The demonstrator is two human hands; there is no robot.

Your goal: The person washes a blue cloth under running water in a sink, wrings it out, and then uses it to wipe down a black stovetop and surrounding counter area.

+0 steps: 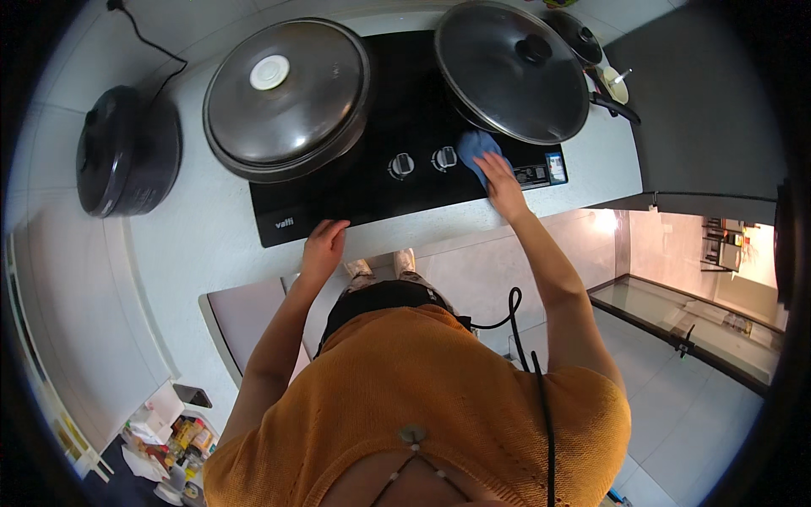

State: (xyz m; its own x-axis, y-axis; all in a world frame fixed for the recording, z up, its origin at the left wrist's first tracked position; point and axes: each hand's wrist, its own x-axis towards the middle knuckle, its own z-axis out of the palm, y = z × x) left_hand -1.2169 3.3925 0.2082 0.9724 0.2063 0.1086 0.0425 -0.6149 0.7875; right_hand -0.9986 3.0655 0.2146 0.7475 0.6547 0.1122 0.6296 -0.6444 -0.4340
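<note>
My right hand (504, 187) presses a crumpled blue cloth (478, 153) onto the black glass cooktop (372, 199), right of the two silver control knobs (422, 161). The cloth lies just in front of a wide pan with a glass lid (512, 76). At the cooktop's front edge rests my left hand (323, 248), its fingers stretched toward the right with nothing seen in them. Behind it, on the left of the cooktop, stands a large pot with a domed metal lid (287, 97) and a pale round knob.
A dark rounded appliance (131, 152) with a cord stands on the white counter (190, 203) at the left. The pan's black handle (615, 108) juts right, near a small lidded pot (574, 38) and a pale cup (614, 83). A dark grey panel (701, 110) bounds the right side.
</note>
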